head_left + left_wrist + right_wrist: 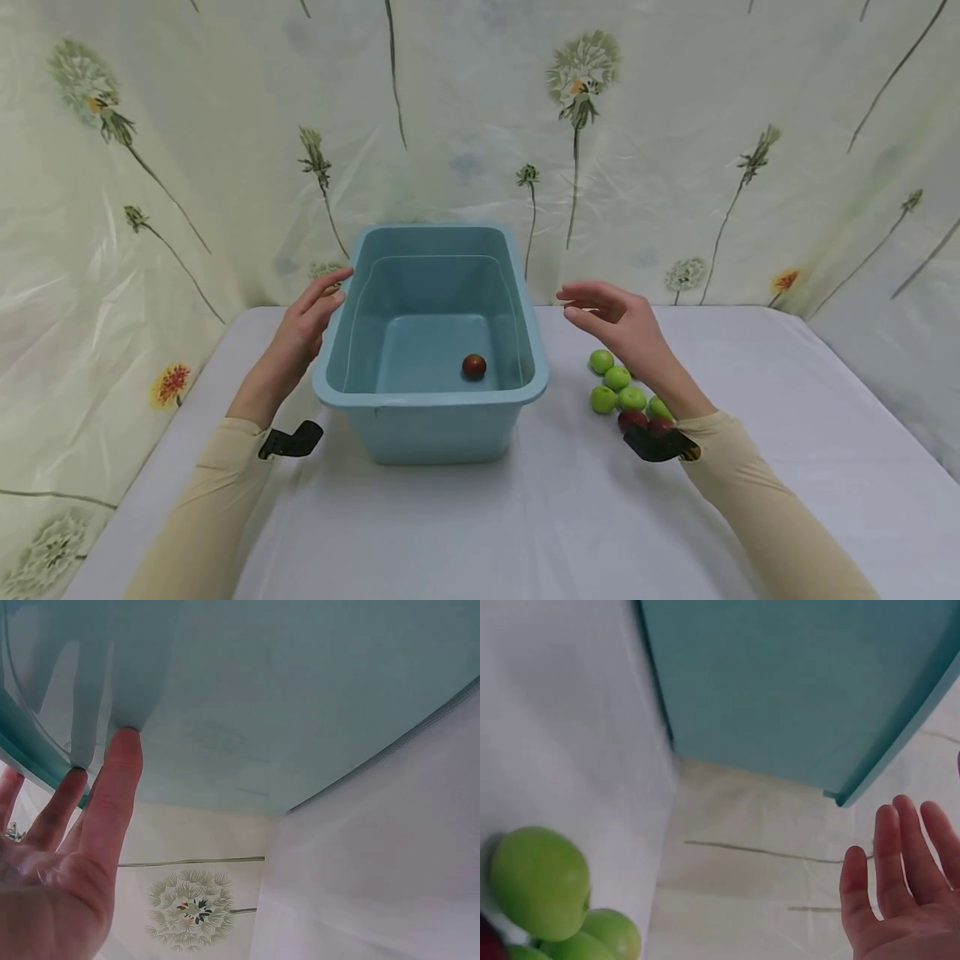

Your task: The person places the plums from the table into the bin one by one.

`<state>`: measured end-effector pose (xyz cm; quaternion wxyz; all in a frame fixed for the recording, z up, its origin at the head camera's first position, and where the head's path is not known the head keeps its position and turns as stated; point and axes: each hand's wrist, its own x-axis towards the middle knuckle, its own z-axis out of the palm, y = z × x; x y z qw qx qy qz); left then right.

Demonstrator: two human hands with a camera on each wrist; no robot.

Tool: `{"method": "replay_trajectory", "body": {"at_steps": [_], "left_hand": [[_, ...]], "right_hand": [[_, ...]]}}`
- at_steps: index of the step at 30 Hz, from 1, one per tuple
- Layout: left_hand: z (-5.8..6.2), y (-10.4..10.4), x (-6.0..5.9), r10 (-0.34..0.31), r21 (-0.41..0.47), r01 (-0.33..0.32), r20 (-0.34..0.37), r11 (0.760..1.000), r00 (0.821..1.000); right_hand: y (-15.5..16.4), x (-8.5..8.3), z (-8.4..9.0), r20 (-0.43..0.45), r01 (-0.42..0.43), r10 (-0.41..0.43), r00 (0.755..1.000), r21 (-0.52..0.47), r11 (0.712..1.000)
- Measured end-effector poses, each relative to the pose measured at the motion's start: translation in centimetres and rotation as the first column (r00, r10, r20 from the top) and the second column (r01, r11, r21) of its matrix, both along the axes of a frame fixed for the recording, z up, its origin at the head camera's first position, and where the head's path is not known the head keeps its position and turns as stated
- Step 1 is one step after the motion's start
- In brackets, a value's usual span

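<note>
A blue plastic basin [438,433] stands on the table with one dark red apple [473,367] on its floor. My left hand [298,329] is at the basin's left side, fingers extended; in the left wrist view the fingertips [126,742] are right at the outer wall, under the rim. My right hand [622,325] hovers to the right of the basin, apart from it, with nothing in it and its fingers loosely stretched. Below and beside that hand lie several green apples [617,379] and a pair of dark red apples [632,421], partly hidden by the wrist.
A white cloth [450,533] covers the table. Behind and at the sides hangs a pale curtain [465,108] printed with dandelions. Each wrist carries a black strap mount [296,440].
</note>
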<state>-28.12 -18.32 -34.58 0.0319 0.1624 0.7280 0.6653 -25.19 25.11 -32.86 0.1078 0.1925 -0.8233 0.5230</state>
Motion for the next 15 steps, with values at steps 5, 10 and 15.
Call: {"method": "replay_trajectory", "body": {"at_steps": [5,10,15], "left_hand": [[0.0,0.0,0.0,0.0,-0.007,0.0,-0.006,1.0,1.0],[0.0,0.0,0.0,-0.002,-0.011,0.002,-0.006,1.0,1.0],[0.0,0.0,0.1,0.001,-0.021,-0.001,-0.005,1.0,1.0]], "right_hand": [[0.4,1.0,0.4,0.008,0.03,-0.03,1.0,0.054,0.998],[0.5,2.3,1.2,0.034,0.047,-0.05,0.998,0.086,0.995],[1.6,2.6,0.7,0.082,0.072,-0.08,0.993,0.091,0.993]]}}
